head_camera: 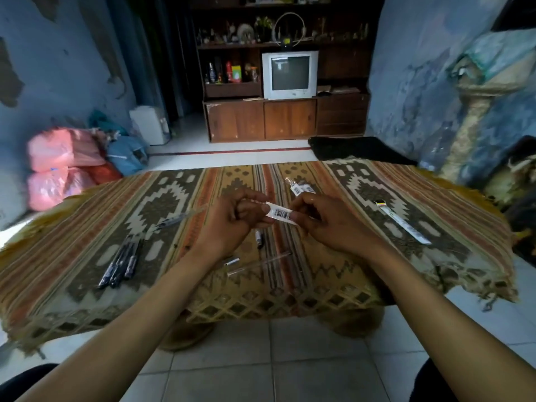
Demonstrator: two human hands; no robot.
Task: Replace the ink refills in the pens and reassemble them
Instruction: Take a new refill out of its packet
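Above the middle of the patterned table cloth, both hands hold a white refill packet with a barcode. My left hand pinches its left end, and my right hand pinches its right end. On the cloth below lie a black pen cap piece, a small silver tip and a clear empty barrel. Several dark pens lie grouped at the left, and one clear pen lies beyond them. Another refill packet lies at the right, with more packets behind my hands.
The low table's front edge hangs over a tiled floor. Pink and blue bags are piled at the left wall. A wooden cabinet with a television stands at the back. A dark mat lies beyond the table.
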